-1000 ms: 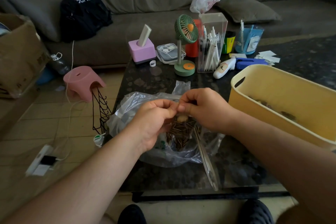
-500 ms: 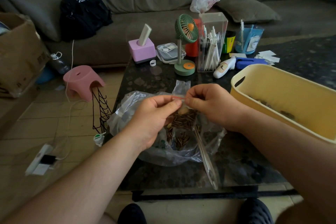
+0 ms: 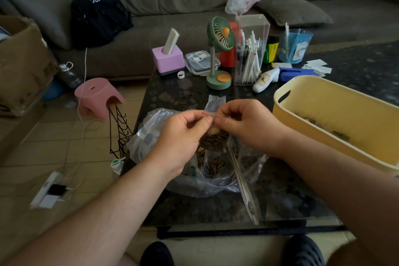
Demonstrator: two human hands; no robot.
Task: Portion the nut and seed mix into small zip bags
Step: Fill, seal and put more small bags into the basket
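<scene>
A small clear zip bag (image 3: 213, 139) holding striped seeds and a pale nut hangs between my hands above the table. My left hand (image 3: 181, 138) pinches its red zip strip from the left, and my right hand (image 3: 244, 123) pinches the same strip from the right. Under it lies a large clear plastic bag (image 3: 151, 136) with more loose seeds (image 3: 212, 166) inside. A clear long-handled scoop (image 3: 244, 188) leans out of that big bag toward me.
A yellow plastic tub (image 3: 336, 114) with some filled bags stands at the right. At the back of the dark table (image 3: 172, 95) are a green desk fan (image 3: 219, 54), a pink box (image 3: 168, 58), a pen holder (image 3: 250, 49). A pink stool (image 3: 97, 95) is on the floor, left.
Both hands have lifted the small bag a little higher above the big bag, and the fingers have shifted along its zip strip, which now shows red between them.
</scene>
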